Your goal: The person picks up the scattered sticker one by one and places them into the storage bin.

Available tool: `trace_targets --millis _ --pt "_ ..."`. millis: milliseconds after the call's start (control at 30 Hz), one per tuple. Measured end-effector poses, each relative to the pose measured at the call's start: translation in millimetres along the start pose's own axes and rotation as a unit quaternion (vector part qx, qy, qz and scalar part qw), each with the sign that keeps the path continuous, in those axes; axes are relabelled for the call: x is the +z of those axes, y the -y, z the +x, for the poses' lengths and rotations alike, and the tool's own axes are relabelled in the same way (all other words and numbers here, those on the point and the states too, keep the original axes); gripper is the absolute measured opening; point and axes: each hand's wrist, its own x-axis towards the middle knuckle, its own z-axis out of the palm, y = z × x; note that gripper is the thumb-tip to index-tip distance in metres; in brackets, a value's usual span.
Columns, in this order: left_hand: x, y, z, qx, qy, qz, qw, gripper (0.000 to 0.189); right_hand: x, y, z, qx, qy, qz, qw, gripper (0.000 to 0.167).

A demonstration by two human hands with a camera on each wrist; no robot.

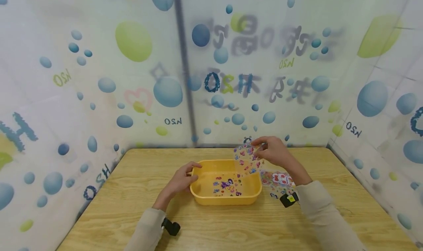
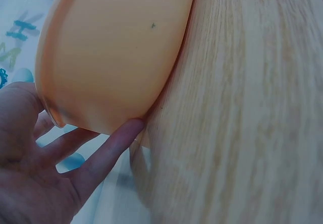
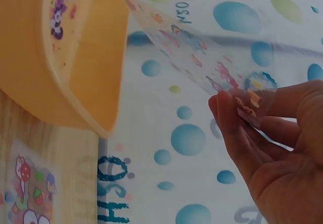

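Note:
A yellow plastic basin (image 1: 226,200) stands on the wooden table, with colourful small stickers (image 1: 227,185) showing inside it. My left hand (image 1: 180,179) holds the basin at its left end; in the left wrist view its fingers (image 2: 108,151) lie against the outer wall and around the rim. Above the basin's right back corner, my right hand (image 1: 272,151) pinches a clear sticker sheet (image 1: 246,161) between thumb and fingertips. That sheet (image 3: 197,57) hangs down at a slant towards the basin in the right wrist view, printed with small coloured figures.
Another sticker sheet (image 1: 281,181) with a large red-and-white figure lies on the table right of the basin, partly under my right forearm. Pale curtains (image 1: 218,108) with blue and green dots enclose the wooden table (image 1: 211,225) at the back and sides.

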Motion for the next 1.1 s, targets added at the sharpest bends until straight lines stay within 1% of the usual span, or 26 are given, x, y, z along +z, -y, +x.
trace_targets --millis 233,467,600,800,900,1000,1100 --pt "1.1 0.9 -0.8 -0.003 -0.003 0.001 1.0 0.036 23.0 9.2 7.8 -0.014 0.048 -0.03 0.9983 0.034" --pt "-0.5 -0.1 -1.6 -0.005 -0.003 -0.001 1.0 0.036 44.1 25.4 19.1 -0.01 0.11 -0.048 0.9927 0.036" --pt "-1.2 -0.3 -2.1 -0.004 -0.003 0.001 1.0 0.036 56.3 30.7 26.9 -0.002 0.134 -0.052 0.9896 0.035" --pt "-0.7 0.1 -2.3 0.003 0.003 0.001 1.0 0.036 69.5 32.8 33.6 0.036 0.136 -0.032 0.9895 0.032" --pt "-0.6 -0.6 -2.2 0.003 0.004 -0.004 1.0 0.037 74.4 34.3 35.8 0.056 0.142 -0.003 0.9883 0.032" --pt "-0.5 -0.6 -1.6 0.003 0.005 -0.008 0.9999 0.037 78.8 34.4 37.8 0.067 0.15 0.013 0.9864 0.032" --pt "-0.7 -0.2 -1.3 0.002 0.006 -0.01 0.9999 0.036 82.8 33.1 40.1 0.072 0.154 0.009 0.9854 0.03"
